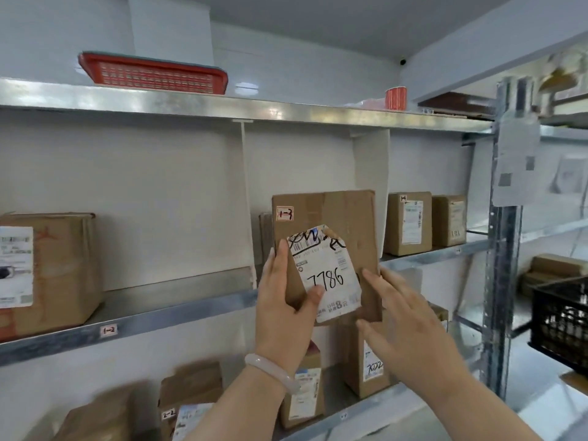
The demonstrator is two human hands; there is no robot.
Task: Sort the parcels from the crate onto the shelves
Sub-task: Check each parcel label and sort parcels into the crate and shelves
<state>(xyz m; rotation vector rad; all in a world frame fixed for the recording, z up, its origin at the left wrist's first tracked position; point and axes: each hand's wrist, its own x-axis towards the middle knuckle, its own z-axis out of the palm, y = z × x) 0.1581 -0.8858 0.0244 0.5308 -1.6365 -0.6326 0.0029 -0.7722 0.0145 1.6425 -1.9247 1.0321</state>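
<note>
Several boxes (409, 224) already stand on the shelves (159, 316), while the black crate (560, 323) at the right looks not yet emptied, so sorting seems midway. The parcel marked 7786 (343, 218) stands upright at bay 1-3's front edge. The left hand (286, 300) has its grip round the parcel's left edge, and the right hand (410, 332) lies spread, straight-fingered, against its right edge.

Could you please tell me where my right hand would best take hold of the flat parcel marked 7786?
Likely a grip on its right long edge, from the right: the flat parcel stands upright and thin enough to pinch, the left hand holds its left edge, and the open right hand is beside the free one.
</note>
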